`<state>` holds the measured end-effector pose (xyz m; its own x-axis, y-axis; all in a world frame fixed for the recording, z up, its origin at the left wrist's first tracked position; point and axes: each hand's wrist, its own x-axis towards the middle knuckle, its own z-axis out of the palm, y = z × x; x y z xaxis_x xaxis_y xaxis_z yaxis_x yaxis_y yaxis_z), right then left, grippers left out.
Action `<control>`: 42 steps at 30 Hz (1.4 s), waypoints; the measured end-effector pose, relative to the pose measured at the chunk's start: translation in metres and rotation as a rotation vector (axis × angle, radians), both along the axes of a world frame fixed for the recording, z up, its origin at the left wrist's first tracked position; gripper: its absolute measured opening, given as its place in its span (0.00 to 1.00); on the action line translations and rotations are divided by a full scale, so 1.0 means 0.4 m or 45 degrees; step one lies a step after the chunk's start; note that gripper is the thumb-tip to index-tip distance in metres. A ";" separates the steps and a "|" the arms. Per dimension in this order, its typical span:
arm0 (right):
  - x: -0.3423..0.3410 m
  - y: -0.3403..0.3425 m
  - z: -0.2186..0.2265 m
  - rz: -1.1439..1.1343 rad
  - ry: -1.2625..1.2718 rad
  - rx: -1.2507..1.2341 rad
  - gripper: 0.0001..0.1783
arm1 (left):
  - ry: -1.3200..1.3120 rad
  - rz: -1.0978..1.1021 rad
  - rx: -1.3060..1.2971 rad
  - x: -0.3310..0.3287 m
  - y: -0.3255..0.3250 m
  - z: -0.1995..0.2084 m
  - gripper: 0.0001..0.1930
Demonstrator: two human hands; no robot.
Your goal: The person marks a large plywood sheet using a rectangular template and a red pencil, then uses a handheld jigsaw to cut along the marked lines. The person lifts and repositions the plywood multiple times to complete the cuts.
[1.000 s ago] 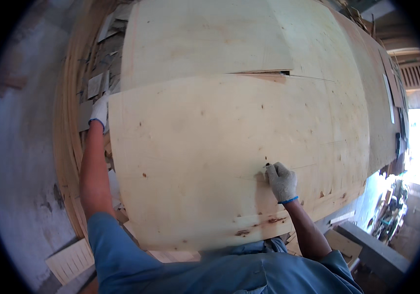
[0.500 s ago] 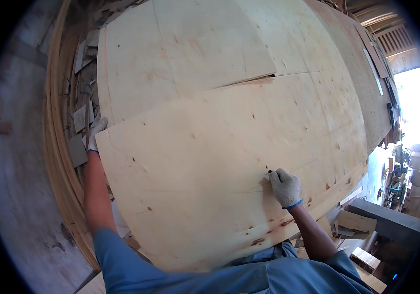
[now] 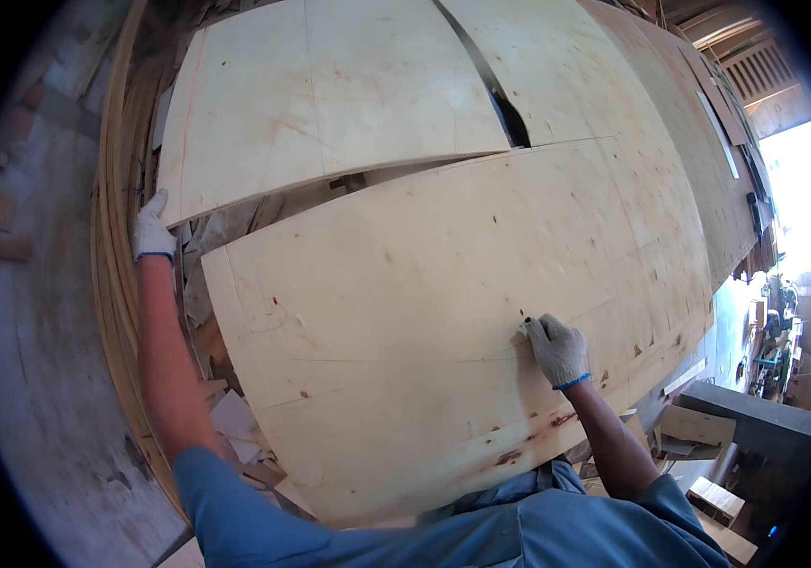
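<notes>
Pale plywood sheet (image 3: 405,284) with dark knots and faint drawn lines lies before me. At the far left, my left hand (image 3: 154,229), in a white knitted glove, is closed on the near-left corner of a separate plywood piece (image 3: 330,95). Its thumb shows at the edge. Gaps part this piece from the near sheet and from the section to its right. My right hand (image 3: 557,350), gloved too, is closed just above the near sheet. Something small with a dark tip (image 3: 527,322) sticks out from its fingers; its kind is unclear.
Long wooden strips (image 3: 110,237) run along the left side. Offcuts (image 3: 233,417) lie below the sheets' left edge. On the right are a grey beam (image 3: 756,417), wood blocks (image 3: 716,499) and a bright opening (image 3: 803,199). Browner boards (image 3: 699,161) lie at far right.
My left hand has moved left, drawing the far plywood piece with it. The gaps beside that piece have widened. The right hand has stayed nearly in place, still closed.
</notes>
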<state>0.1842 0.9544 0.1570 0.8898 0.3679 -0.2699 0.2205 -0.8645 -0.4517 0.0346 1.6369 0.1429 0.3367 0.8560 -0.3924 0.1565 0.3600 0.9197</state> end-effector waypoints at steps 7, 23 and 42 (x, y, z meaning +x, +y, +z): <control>0.004 -0.014 0.005 0.002 0.093 -0.012 0.19 | 0.158 -0.141 0.163 0.037 -0.103 0.250 0.20; 0.213 -0.138 0.048 -0.287 0.079 0.575 0.17 | 0.245 0.084 0.209 -0.528 -0.929 0.415 0.21; 0.434 -0.255 0.112 0.806 0.122 0.043 0.20 | 0.246 0.684 -0.072 -0.720 -1.934 0.299 0.18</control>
